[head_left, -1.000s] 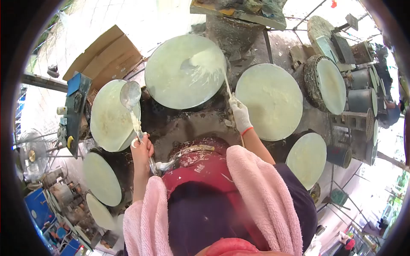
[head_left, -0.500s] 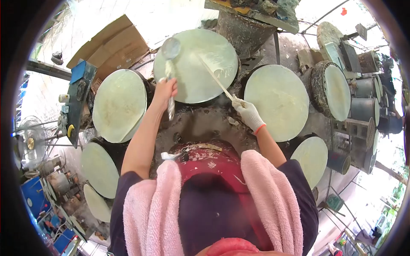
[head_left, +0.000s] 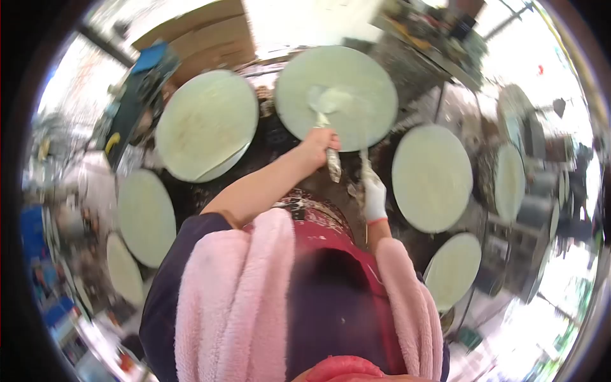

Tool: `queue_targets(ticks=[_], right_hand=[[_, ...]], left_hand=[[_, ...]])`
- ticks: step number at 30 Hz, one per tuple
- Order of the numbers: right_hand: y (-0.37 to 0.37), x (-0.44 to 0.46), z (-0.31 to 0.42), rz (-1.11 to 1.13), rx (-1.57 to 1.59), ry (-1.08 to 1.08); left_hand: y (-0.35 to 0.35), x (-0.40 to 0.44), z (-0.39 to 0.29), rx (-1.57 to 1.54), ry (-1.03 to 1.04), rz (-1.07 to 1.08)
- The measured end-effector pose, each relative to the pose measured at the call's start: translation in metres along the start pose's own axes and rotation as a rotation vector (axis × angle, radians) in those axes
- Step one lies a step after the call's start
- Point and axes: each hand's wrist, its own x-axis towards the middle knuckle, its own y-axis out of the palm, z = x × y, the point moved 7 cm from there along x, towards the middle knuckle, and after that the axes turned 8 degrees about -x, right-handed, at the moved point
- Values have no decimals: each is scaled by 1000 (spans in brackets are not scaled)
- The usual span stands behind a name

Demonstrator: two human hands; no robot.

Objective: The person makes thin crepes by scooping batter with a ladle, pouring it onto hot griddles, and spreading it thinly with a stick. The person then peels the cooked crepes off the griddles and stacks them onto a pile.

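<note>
My bare left hand (head_left: 321,141) is closed around the wrapped handle of a ladle (head_left: 323,118). The ladle's bowl hangs over the far round griddle (head_left: 299,73), where a pale, wet patch of batter (head_left: 340,100) shows near the middle. On my right hand (head_left: 374,194) is a white glove with a red cuff edge. Its fingers grip a thin, pale stick (head_left: 365,153) that reaches onto the griddle's near right side; the stick's far end is blurred. Whether the ladle touches the surface I cannot tell.
Pale round sheets cover a griddle to the left (head_left: 207,124) and another to the right (head_left: 433,178). More griddles stand in an arc on both sides. Behind are a cardboard sheet (head_left: 197,38) and a cluttered table (head_left: 439,60). A dark bench (head_left: 130,111) stands left.
My view has turned, so the griddles sit differently in it. The ladle has moved from the far griddle's left edge toward its middle. The stick now points straighter away from me.
</note>
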Motion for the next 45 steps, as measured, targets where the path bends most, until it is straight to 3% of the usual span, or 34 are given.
queue_targets(ticks=[2, 3, 4, 6, 7, 8, 9, 11, 12, 13, 14, 15, 17, 19, 21, 23, 26, 28, 31, 32, 33, 34, 35, 37, 41, 45], right_hand=[[9, 8, -18, 38, -114, 123], [23, -5, -12, 65, -352, 246], [43, -19, -7, 224, -94, 186], [44, -14, -8, 263, -18, 249], [39, -13, 2, 288, 37, 300], [24, -12, 25, 241, -48, 182], [13, -21, 61, 245, -140, 112], [-23, 7, 70, 46, -62, 68], [-51, 45, 46, 27, -66, -45], [-45, 34, 49, 29, -288, -103], [-29, 26, 57, 36, -506, -176], [-12, 19, 63, 44, -723, -254], [5, 12, 34, 251, -704, -305], [0, 3, 52, 125, -763, -539], [-21, -1, 36, -133, -367, -68], [-25, 30, 0, -28, -446, -300], [58, -29, 6, 210, -423, 11], [144, -67, 21, 464, -381, -43], [269, -90, 37, 537, -1269, -676], [308, -94, 33, 541, -1423, -737], [341, -88, 20, 538, -1446, -1217], [375, -99, 19, 536, -1614, -1438], [403, -110, 18, 571, -1501, -1685], [446, -117, 4, 644, -1505, -1960], [480, -93, -10, 742, -1464, -2037], [486, -79, 34, 623, -1320, -1920]], left_hand=[[22, -38, 10, -93, -25, 7], [31, -50, 12, -148, -28, 5], [28, -41, 15, -216, 10, 27], [20, -49, 12, -372, -29, 169], [28, -84, 2, -469, -75, 347], [30, -118, -13, -537, -149, 665], [39, -166, -22, -718, -406, 1106], [0, -191, -18, -600, -114, 704], [-4, -201, -18, -400, 31, 663], [-7, -213, -22, -195, 178, 622], [-7, -224, -28, -167, 178, 579], [2, -238, -36, -296, 84, 692], [-2, -266, -51, -545, 2, 704], [-24, -296, -63, -549, 69, 723], [-69, -331, -73, -521, 199, 673], [-121, -368, -83, -433, 379, 541], [-186, -425, -85, -318, 643, 366], [-234, -461, -79, -335, 763, 257], [-290, -515, -56, -390, 904, 83], [-304, -531, -45, -417, 942, 26], [-314, -546, -34, -485, 986, -5], [-321, -560, -19, -556, 1033, -38], [-329, -571, -3, -633, 1076, -80], [-336, -586, 29, -754, 1156, -70], [-326, -596, 93, -1004, 1338, -164], [-309, -604, 141, -1080, 1493, 19]])
